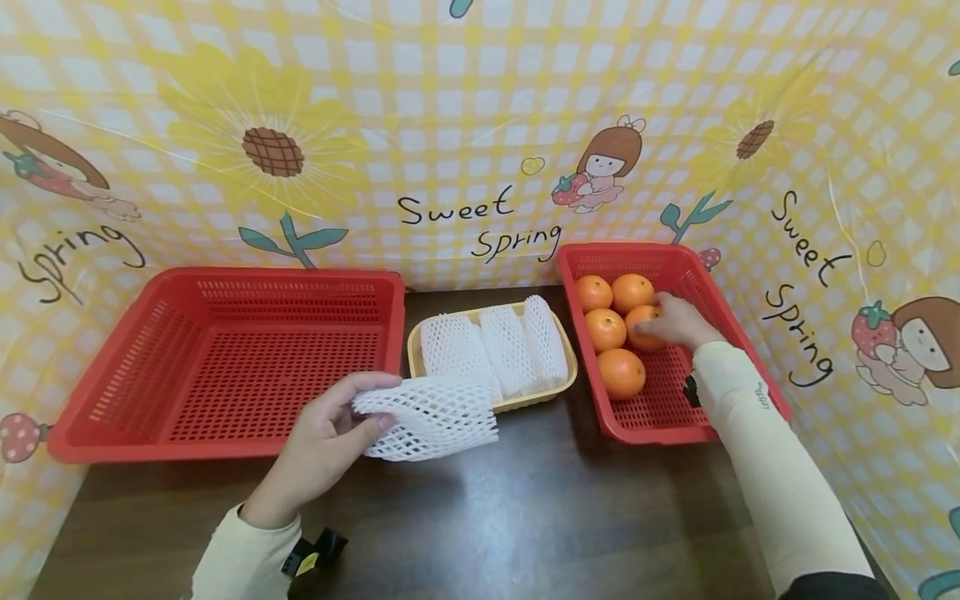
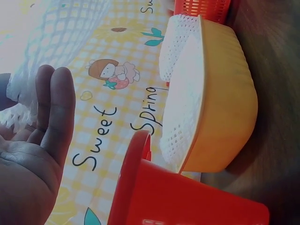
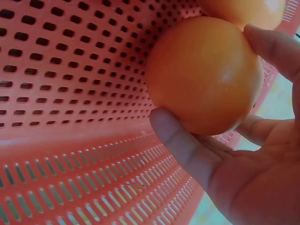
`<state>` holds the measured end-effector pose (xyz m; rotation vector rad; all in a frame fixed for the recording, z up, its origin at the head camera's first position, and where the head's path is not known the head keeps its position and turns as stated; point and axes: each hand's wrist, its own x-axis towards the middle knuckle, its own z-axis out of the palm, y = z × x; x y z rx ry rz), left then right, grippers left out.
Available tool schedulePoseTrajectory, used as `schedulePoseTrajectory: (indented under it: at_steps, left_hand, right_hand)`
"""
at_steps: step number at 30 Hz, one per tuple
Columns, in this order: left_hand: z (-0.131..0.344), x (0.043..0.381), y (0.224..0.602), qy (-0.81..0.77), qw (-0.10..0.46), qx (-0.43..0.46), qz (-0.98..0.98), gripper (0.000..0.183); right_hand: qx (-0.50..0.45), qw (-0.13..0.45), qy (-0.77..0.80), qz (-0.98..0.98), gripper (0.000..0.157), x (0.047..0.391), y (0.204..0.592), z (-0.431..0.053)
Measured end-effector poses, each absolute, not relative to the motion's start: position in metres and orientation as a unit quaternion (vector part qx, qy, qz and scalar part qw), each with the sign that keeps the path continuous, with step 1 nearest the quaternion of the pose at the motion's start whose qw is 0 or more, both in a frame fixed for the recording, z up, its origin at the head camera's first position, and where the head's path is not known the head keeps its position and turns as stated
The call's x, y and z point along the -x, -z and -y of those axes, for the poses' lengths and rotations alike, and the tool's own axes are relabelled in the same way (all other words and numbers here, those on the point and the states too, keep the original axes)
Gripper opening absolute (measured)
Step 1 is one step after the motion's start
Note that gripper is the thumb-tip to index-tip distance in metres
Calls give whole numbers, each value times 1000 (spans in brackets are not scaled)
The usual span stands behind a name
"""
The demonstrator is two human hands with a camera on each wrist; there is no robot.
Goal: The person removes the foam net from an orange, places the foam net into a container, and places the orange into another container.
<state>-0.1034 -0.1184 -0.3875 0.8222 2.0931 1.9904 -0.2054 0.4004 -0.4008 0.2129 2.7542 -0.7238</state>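
My left hand [image 1: 330,437] pinches a white foam net sleeve [image 1: 435,419] by one end, thumb in front and fingers behind, in front of the yellow basket [image 1: 536,396]. In the left wrist view the same net sleeve [image 2: 61,35] hangs from the fingers, pale and blurred. Over in the small red basket [image 1: 678,433], my right hand [image 1: 678,323] grips an orange [image 1: 642,327]. The right wrist view has the thumb and fingers curled round this orange [image 3: 204,75], with another orange [image 3: 248,9] behind it. Several more oranges [image 1: 621,374] lie on the basket's left side.
Several folded white net sleeves [image 1: 510,350] lie in the yellow basket at the middle. A large red basket [image 1: 277,383] stands on the left, with nothing visible inside. All stand on a dark wooden table [image 1: 525,517], walled by a yellow checked cloth [image 1: 450,108].
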Motion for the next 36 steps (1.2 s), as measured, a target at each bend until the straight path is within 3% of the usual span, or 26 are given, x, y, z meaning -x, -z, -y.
schedulePoseTrajectory:
  at_steps: [8,16,25,31,36]
  left_hand:
    - [116,104,389,-651,82,-269,-705,38]
    - [113,104,391,-643,103,-269,-709,39]
    - [110,104,393,-626,113,-294,-713,56]
    - [101,106,388,-619,160,-317,-701,66]
    - [89,108,377,-600,207,-344,-692,73]
  right_hand:
    - [-90,137,267,-950,81,206,412,-402]
    - [-79,157,284,-943,86,199,400,-395]
    - [-63,36,279,-958,86,172,356,-337]
    - [101,-9,409,-907,66,112,339,-249]
    - [255,100,565,-778,40,80,357,-190]
